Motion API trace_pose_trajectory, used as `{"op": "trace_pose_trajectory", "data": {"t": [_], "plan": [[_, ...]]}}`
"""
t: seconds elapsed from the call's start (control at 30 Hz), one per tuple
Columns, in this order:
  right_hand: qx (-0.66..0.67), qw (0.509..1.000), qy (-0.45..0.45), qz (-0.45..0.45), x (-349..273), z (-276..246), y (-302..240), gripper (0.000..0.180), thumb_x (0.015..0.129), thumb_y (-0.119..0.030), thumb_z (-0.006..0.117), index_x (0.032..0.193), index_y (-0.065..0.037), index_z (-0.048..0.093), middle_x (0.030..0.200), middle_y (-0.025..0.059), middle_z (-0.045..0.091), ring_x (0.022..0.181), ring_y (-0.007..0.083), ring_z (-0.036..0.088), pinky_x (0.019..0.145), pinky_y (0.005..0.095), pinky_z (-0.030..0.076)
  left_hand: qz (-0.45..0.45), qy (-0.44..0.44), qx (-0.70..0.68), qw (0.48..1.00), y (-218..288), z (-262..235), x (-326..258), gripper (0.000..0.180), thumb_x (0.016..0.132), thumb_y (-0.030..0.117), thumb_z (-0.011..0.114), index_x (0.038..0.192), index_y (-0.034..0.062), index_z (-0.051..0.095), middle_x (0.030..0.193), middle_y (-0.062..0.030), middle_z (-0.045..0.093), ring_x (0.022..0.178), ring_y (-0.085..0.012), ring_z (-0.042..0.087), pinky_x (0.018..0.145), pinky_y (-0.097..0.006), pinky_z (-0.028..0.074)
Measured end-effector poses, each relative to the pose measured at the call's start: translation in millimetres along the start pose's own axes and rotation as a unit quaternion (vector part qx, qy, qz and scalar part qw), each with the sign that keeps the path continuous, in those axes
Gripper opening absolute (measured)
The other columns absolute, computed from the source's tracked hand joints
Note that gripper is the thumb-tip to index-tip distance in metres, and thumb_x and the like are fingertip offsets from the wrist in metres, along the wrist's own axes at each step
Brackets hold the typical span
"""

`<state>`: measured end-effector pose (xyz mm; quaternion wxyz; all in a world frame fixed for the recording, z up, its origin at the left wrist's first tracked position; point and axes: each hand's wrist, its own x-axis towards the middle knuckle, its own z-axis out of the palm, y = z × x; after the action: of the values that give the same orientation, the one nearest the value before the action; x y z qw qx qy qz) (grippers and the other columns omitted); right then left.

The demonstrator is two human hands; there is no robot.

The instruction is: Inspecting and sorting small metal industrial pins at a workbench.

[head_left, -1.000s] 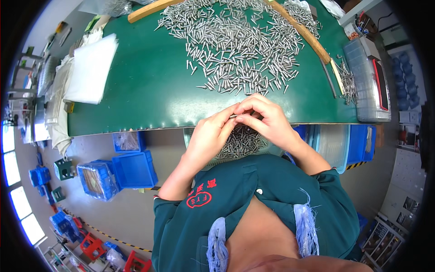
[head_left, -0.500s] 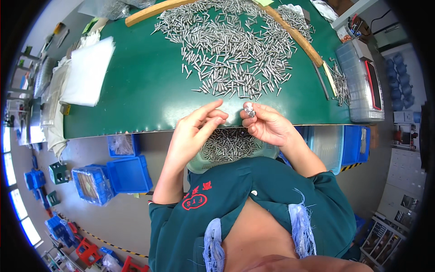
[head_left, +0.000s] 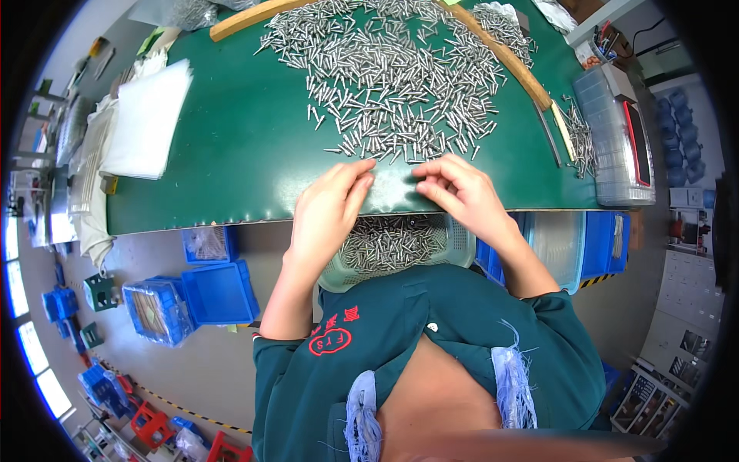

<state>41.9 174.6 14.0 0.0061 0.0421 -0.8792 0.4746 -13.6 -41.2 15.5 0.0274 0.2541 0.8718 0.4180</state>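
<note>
A wide heap of small silvery metal pins (head_left: 392,85) covers the far middle of the green table. Just short of its near edge are both my hands, facing each other with a gap between. My left hand (head_left: 329,206) has its thumb and forefinger slightly apart, and no pin shows in it. On the other side, my right hand (head_left: 468,196) has bent fingers, their tips close to the nearest pins; nothing shows between them. Below the table edge, against my body, sits a pale green basket (head_left: 460,245) full of similar, darker-looking pins (head_left: 392,245).
Wooden strips (head_left: 508,61) border the heap. White sheets (head_left: 146,123) lie at the table's left. On the right stand a clear plastic box (head_left: 604,146) and a smaller pile of pins (head_left: 579,142). Blue bins (head_left: 221,296) are on the floor to the left.
My right hand has moved up toward the heap, and the small bunch of pins it held no longer shows. My left hand has shifted slightly up and left.
</note>
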Motion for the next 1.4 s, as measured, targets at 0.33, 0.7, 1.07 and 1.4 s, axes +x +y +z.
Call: {"op": "trace_pose_trajectory", "data": {"t": [0.33, 0.7, 1.07, 1.4], "plan": [[-0.162, 0.984, 0.056, -0.044, 7, 12, 2, 0.021, 0.083, -0.020, 0.067, 0.101, -0.012, 0.063, 0.081, 0.0041, 0.059, 0.069, 0.0195, 0.063, 0.059, 0.0321, 0.050, 0.063, 0.037, 0.144, 0.987, 4, 42, 25, 0.009, 0.081, 0.015, 0.065, 0.086, 0.0082, 0.061, 0.084, -0.0072, 0.055, 0.077, -0.0256, 0.059, 0.065, -0.037, 0.048], [-0.066, 0.996, 0.040, -0.041, 22, -10, -3, 0.014, 0.083, -0.015, 0.067, 0.094, -0.006, 0.066, 0.081, 0.0037, 0.060, 0.066, 0.0119, 0.057, 0.058, 0.0254, 0.046, 0.131, 0.054, 0.045, 0.989, 1, 33, 24, 0.014, 0.081, 0.014, 0.066, 0.093, 0.0071, 0.061, 0.088, -0.0079, 0.056, 0.081, -0.0261, 0.058, 0.070, -0.036, 0.048], [-0.339, 0.881, 0.321, 0.077, 155, -178, 100, 0.025, 0.084, -0.036, 0.061, 0.100, -0.018, 0.068, 0.101, 0.0036, 0.067, 0.092, 0.0258, 0.064, 0.078, 0.0374, 0.049, 0.144, 0.204, 0.048, 0.967, -15, 33, 10, 0.020, 0.075, -0.001, 0.067, 0.093, 0.0069, 0.067, 0.082, -0.0059, 0.058, 0.072, -0.0210, 0.056, 0.061, -0.033, 0.046], [-0.083, 0.982, 0.132, -0.105, 103, -97, 33, 0.027, 0.087, -0.024, 0.064, 0.108, -0.008, 0.064, 0.101, 0.0059, 0.065, 0.089, 0.0170, 0.063, 0.079, 0.0289, 0.049, 0.118, 0.229, 0.021, 0.966, -19, 32, 9, 0.018, 0.077, -0.001, 0.066, 0.094, 0.0057, 0.066, 0.084, -0.0065, 0.059, 0.075, -0.0221, 0.057, 0.064, -0.032, 0.047]]}}
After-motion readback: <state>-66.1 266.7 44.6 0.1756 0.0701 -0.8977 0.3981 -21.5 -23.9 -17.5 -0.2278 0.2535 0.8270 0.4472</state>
